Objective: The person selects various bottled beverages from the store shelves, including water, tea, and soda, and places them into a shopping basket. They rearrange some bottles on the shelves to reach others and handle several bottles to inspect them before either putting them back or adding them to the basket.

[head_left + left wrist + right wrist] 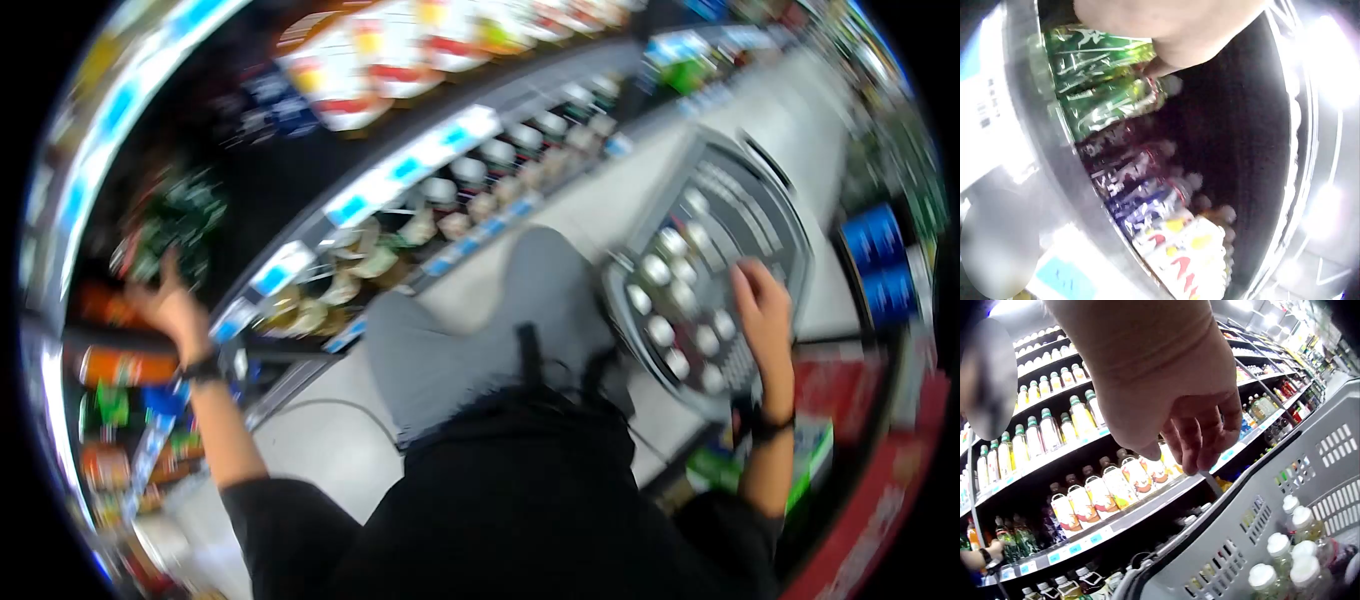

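Nearest the left wrist camera we see our left hand (1175,28), reaching over two green bottles (1107,106) that stand at one end of a shelf row. Its fingers look spread in the head view, where everything is blurred; we cannot tell whether they touch a bottle neck. Beside the green bottles we make out red-labelled bottles (1138,165), then bottles with blue-purple labels (1150,200), then white-wrapped bottles (1188,259) patterned in red and yellow. A pale shelf edge (1022,100) runs in front of them, carrying price labels.

Our right hand (1172,403) hangs over the rim of a grey basket (1329,415), its fingers loosely curled; we cannot tell whether they grip the pale strip (1212,483) beside the rim. Inside the basket, white-capped bottles (657,268) stand in a cluster, at our right side. We wear a dark band (200,368) on the left wrist and another on the right.

Farther out, a lower shelf holds a row of small bottles (498,152) with white caps, and higher up we see pale yellow bottles (1050,431) with green caps. Grey trousers (470,350) and a black top (520,520) fill the lower middle of the head view, over a pale floor (335,450). Bright blue packages (882,270) stand beyond the basket.
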### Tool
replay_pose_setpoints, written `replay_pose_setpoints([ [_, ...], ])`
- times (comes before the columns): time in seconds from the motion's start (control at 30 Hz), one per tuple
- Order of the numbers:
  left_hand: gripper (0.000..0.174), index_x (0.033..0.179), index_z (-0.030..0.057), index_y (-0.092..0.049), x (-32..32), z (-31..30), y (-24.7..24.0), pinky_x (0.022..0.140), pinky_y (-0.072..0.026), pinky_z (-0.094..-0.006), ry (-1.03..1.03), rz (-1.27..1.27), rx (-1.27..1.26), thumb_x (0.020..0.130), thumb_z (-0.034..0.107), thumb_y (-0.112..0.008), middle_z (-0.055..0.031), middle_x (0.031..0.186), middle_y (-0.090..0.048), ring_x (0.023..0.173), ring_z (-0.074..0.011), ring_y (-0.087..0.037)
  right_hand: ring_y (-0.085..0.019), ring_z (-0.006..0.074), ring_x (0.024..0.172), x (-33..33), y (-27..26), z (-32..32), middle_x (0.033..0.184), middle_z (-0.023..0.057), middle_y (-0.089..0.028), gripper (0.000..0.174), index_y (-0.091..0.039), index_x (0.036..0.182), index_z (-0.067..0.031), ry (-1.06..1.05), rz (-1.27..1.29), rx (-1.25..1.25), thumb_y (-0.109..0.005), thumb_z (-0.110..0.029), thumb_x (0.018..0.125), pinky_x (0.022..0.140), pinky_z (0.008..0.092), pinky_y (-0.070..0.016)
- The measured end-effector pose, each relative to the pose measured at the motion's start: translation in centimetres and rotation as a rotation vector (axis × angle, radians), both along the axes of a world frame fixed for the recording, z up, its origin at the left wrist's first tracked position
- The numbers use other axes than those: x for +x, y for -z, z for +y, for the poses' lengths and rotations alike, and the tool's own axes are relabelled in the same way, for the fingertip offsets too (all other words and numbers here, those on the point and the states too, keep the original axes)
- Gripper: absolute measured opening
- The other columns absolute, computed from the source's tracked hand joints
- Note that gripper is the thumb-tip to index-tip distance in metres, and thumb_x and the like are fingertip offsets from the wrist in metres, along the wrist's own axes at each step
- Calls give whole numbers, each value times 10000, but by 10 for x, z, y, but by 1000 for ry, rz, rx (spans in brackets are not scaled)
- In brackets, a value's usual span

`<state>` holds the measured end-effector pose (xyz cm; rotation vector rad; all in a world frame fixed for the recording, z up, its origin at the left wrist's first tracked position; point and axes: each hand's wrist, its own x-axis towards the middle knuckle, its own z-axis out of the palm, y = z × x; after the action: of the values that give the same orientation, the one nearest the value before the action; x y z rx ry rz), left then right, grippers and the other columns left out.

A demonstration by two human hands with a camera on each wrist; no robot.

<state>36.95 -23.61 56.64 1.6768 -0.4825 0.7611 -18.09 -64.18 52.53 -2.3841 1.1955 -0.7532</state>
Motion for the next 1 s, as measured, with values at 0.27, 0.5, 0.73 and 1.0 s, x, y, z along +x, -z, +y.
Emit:
replay_pose_setpoints([
  [0.27,332,1240,-43,-501,-161,-26,110,972,-473,-333,252,139,138,918,-18,-578,-148,1182,-576,1082,-218,-573,-666,349,864,-21,46,-45,877,158,-695,276,-668,1019,-102,47,562,228,-571,-325,887,769,429,-518],
  [0.5,202,1145,-24,-526,-229,-44,143,951,-449,-327,436,479,126,943,-18,-524,-108,1130,-542,1056,-197,-542,-642,337,1022,-5,95,-58,1046,178,-681,432,-621,1144,-113,-31,797,363,-631,-413,832,885,444,-493],
  [0.73,170,1115,-22,-541,-222,-40,142,939,-453,-311,443,494,62,945,-13,-533,-108,1141,-546,1046,-189,-548,-630,444,924,9,154,-68,948,280,-651,471,-484,1102,-26,-114,763,259,-643,-380,837,809,503,-491],
  [1.0,133,962,8,-609,-224,-42,122,914,-438,-360,350,266,215,834,-29,-615,-127,1017,-594,983,-262,-570,-607,457,913,5,155,-47,956,268,-642,468,-546,1112,-24,-156,647,135,-669,-346,796,798,518,-497],
])
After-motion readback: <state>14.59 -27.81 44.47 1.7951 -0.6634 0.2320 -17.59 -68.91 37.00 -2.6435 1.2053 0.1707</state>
